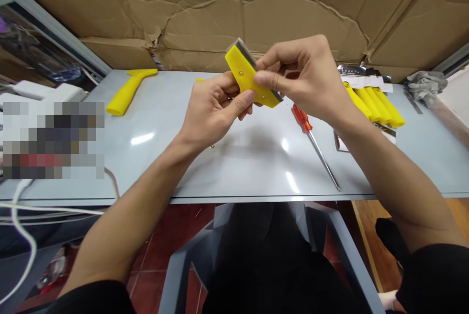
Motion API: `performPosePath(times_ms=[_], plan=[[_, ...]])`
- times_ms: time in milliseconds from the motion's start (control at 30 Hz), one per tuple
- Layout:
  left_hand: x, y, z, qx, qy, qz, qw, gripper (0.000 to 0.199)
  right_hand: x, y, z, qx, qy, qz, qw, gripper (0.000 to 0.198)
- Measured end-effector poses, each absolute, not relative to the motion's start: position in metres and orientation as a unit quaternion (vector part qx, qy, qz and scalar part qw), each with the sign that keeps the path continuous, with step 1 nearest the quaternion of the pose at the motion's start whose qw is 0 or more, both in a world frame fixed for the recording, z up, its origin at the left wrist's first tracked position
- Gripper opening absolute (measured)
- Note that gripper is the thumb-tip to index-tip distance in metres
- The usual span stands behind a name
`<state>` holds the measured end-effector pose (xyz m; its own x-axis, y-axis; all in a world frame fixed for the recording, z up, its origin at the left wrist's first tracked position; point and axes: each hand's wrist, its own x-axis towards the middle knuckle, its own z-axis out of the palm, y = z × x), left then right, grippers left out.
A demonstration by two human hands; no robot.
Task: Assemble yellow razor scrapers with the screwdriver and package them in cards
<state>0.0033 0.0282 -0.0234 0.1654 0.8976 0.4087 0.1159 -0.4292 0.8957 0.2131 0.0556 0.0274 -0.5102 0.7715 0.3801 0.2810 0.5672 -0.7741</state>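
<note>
Above the middle of the table, a yellow scraper head (244,77) with a dark strip and a metal blade edge is held tilted between both hands. My left hand (216,104) grips its lower side, thumb on the yellow face. My right hand (300,77) pinches the blade side between thumb and fingers. Two small holes show in the yellow face. Below my right hand lies a screwdriver (307,126) with a red handle, its tip towards the table's front edge. What lies behind the scraper head is partly hidden by my fingers.
A yellow scraper handle (130,92) lies at the back left of the table (154,172). Several packaged yellow scrapers (379,101) lie at the right, near a grey cloth (427,87). Cardboard (256,16) stands along the back. White cables (24,221) hang at the left.
</note>
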Motion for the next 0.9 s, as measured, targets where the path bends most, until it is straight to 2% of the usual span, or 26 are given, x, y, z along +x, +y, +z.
performPosePath(times_ms=[267,533,633,800,900], plan=[[0.002,0.031,-0.025,0.666,0.357,0.521,0.397,0.039,0.218,0.057,0.037,-0.327,-0.841,0.264,0.342,0.034],[0.0,0.03,-0.022,0.656,0.369,0.52,0.404,0.031,0.217,0.056,0.035,-0.329,-0.856,0.225,0.33,0.036],[0.0,0.03,-0.023,0.654,0.372,0.519,0.406,0.034,0.216,0.052,0.033,-0.346,-0.852,0.218,0.327,0.038],[-0.003,0.037,-0.027,0.679,0.336,0.527,0.384,0.053,0.208,0.052,0.026,-0.352,-0.825,0.239,0.372,0.033],[-0.013,0.047,-0.025,0.69,0.317,0.55,0.346,0.058,0.2,0.055,0.018,-0.368,-0.79,0.248,0.422,0.038]])
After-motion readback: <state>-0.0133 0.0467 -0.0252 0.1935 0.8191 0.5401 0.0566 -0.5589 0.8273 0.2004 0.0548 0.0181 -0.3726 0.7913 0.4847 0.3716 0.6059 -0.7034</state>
